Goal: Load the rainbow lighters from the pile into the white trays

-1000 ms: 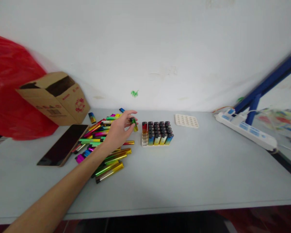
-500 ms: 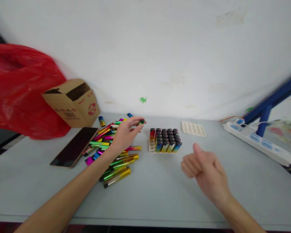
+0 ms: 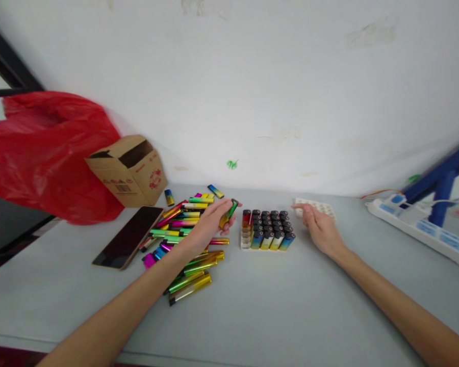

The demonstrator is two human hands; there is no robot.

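Note:
My left hand [image 3: 210, 221] is closed around a green and yellow lighter [image 3: 232, 208], held tilted just left of the rack. Beneath and beside that hand lies a loose pile of shiny coloured lighters [image 3: 199, 262]. The pale rack [image 3: 245, 240] holds rows of upright lighters [image 3: 270, 232] with black tops. Its leftmost column has one red lighter [image 3: 246, 218] at the back and bare slots in front. My right hand [image 3: 323, 229] is to the right of the rack, index finger pointing left and the other fingers curled. Nothing shows in it.
A second pale holed tray [image 3: 321, 208] lies behind my right hand, partly covered. On the left are a phone [image 3: 128, 238], a cardboard box [image 3: 137, 178] and a red plastic bag [image 3: 61, 163]. A white power strip [image 3: 421, 227] runs along the right side.
My left hand has turned, showing more of the lighter. My right hand has moved forward toward the second tray, and its index finger now points left. The camera view has shifted slightly.

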